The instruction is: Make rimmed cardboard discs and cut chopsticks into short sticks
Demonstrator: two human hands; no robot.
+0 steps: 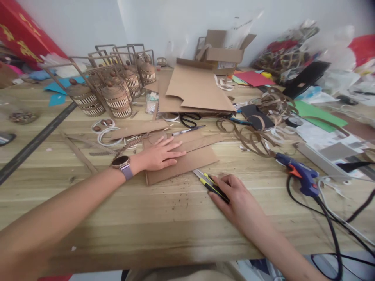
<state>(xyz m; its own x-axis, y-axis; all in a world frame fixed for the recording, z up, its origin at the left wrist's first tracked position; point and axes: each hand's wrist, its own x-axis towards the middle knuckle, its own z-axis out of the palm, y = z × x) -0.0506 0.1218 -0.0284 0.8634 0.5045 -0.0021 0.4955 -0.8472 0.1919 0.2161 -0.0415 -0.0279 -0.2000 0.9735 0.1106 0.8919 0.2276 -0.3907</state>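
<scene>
A: so where's the cardboard (202,158) sitting?

B: middle of the table (131,234), well back from the front edge. Wood with dark crumbs (178,201) on it runs between the two, so there's decent room on the near side. Far side is tighter: a pen (189,130) and black scissors (190,120) are close behind.

A: what's it look like?

B: plain brown, longish, straight near edge, right end cut on a slant. Narrower flaps or pieces lie along its far side, can't tell if they're joined.

A: and the hands?

B: left hand (161,154) is pressed flat on it, fingers fanned. Right hand (231,193) is wrapped round a yellow-and-black box cutter (211,182), blade out, tip right by the near edge. Can't tell if it's touching.

A: further out?

B: blue glue gun (299,171) off to the right with its cord, tangled brown strips (254,140) behind that. White rings (108,136) on the left, little lanterns (117,101) grouped behind them, bigger cardboard sheets (199,86) at the back.
</scene>
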